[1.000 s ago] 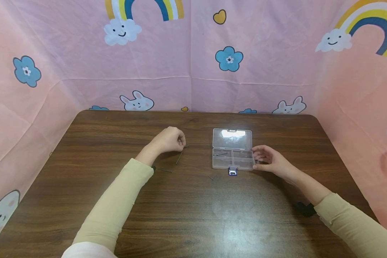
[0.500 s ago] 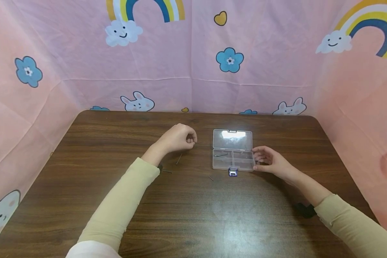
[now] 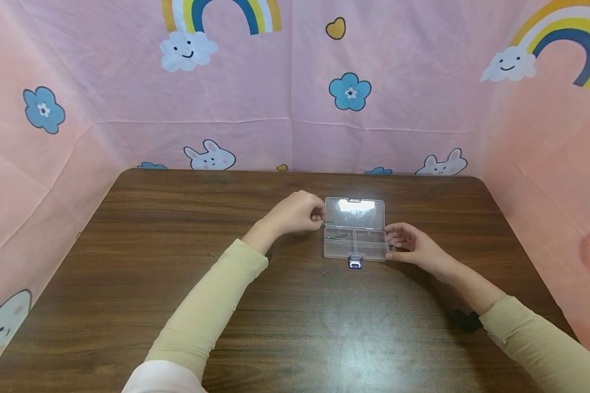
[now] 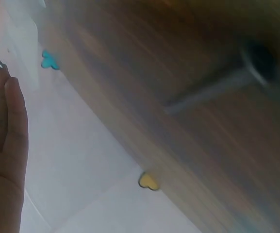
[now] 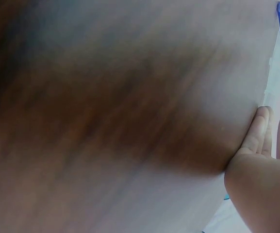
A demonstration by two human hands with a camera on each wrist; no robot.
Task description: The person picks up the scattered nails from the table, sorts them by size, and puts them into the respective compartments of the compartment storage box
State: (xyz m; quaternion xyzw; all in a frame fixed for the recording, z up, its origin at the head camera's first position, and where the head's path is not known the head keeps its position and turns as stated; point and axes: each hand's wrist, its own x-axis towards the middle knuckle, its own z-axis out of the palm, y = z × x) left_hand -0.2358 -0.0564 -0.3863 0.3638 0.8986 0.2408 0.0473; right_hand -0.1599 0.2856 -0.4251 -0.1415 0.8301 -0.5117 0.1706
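While nails (image 3: pixel 336 237) lie in the clear box (image 3: pixel 339 251) beside the left hand (image 3: pixel 302 212) | fingertips together, it pinches another nail (image 3: pixel 329 222), jutting lidward | right hand (image 3: pixel 413 246), fingers extended, touches box

I wear a matching pair of long sleeves in a plain, pale yellowish khaki: the left sleeve (image 3: pixel 206 311) and the right sleeve (image 3: pixel 546 341). The cloth fits fairly close and carries soft, shallow creases, with a few tiny bumps along the left one's right-hand edge. At its near end a whitish garment (image 3: pixel 164 377) overlaps it, its edge smoothly rounded. The right cuff (image 3: pixel 495 310) is wrinkled and stops partway along my bare forearm (image 3: pixel 467 281). Beside it shows a small black piece (image 3: pixel 466 320), too dark to identify; a dark sliver (image 3: pixel 269 255) edges the left cuff (image 3: pixel 252 254). My hands, left hand (image 3: pixel 300 212) and right hand (image 3: pixel 413 245), are bare.
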